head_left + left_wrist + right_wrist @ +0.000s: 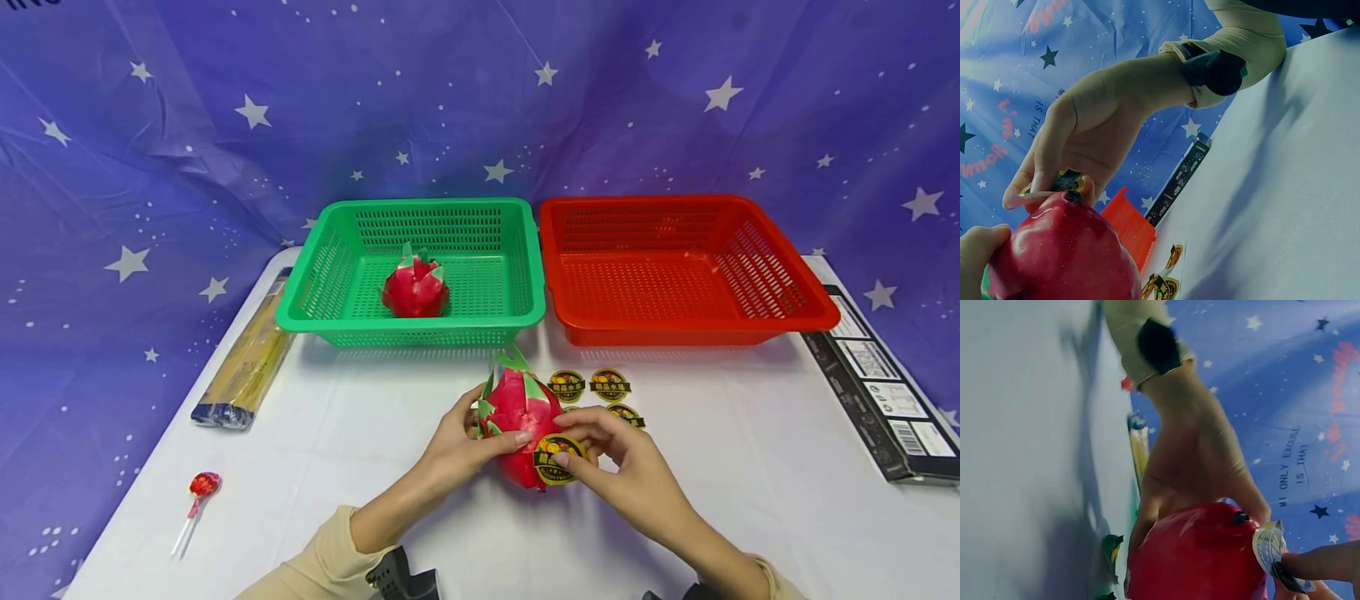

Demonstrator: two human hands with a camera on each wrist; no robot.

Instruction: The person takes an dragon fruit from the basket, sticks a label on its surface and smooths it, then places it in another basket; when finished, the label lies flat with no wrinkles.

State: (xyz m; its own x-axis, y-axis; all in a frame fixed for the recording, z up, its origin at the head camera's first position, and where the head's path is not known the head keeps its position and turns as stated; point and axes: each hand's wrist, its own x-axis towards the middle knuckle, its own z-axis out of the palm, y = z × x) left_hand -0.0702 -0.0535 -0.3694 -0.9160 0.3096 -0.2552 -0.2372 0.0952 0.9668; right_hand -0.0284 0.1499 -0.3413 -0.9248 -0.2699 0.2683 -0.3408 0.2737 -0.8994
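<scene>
My left hand (459, 442) grips a red dragon fruit (513, 404) with green-tipped scales above the middle of the white table, the thumb lying across its front. On the fruit's right side, my right hand (633, 471) pinches a round black-and-gold fruit sticker (553, 471) between thumb and fingers. In the right wrist view the sticker (1266, 547) looks bent, with its edge against or very near the fruit (1191, 556); how much of it adheres I cannot tell. Several matching stickers (610, 384) lie on the table behind my right hand, partly hidden by it.
A green basket (412, 323) at the back holds another dragon fruit (416, 287). Beside it stands a red basket (697, 327). A yellow packet (243, 367) and a lollipop (198, 500) lie at the left, a black-and-white box (885, 392) at the right.
</scene>
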